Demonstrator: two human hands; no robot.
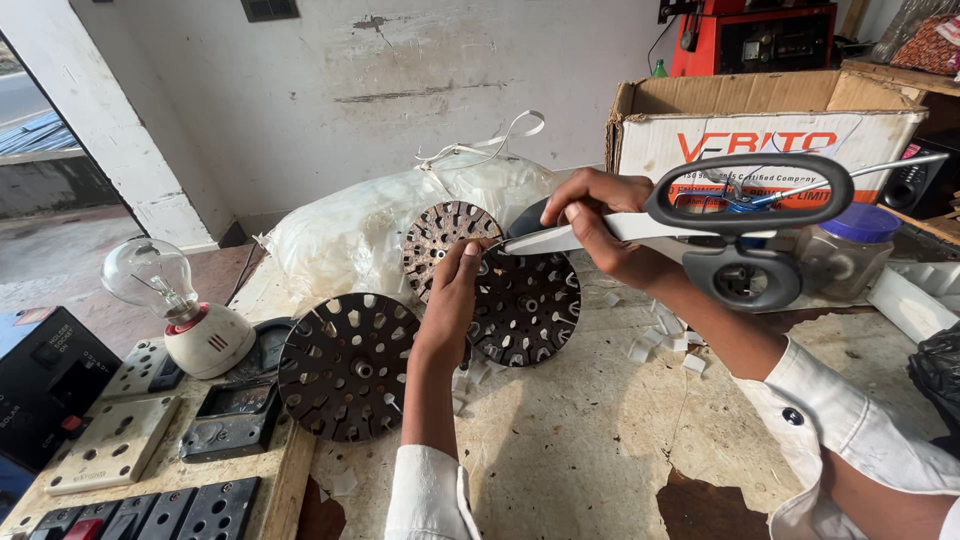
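My right hand [598, 222] is closed around the blades of large scissors [750, 196], whose grey and black handles point toward the camera. The blade tip points left at a dark round slotted metal disc [530, 310] that leans upright on the bench. My left hand [450, 300] rests its fingers on the left rim of that disc, right by the blade tip. A rustier slotted disc [440, 232] stands behind it. A third dark disc [345, 365] leans to the left of my left forearm.
A clear bulb in a white holder [170, 295] and a wooden board of switches and sockets [120, 440] lie at left. Behind are a white plastic bag [350, 235], a cardboard box [760, 115] and a blue-lidded jar [850, 250]. Small white scraps [662, 345] litter the worn bench.
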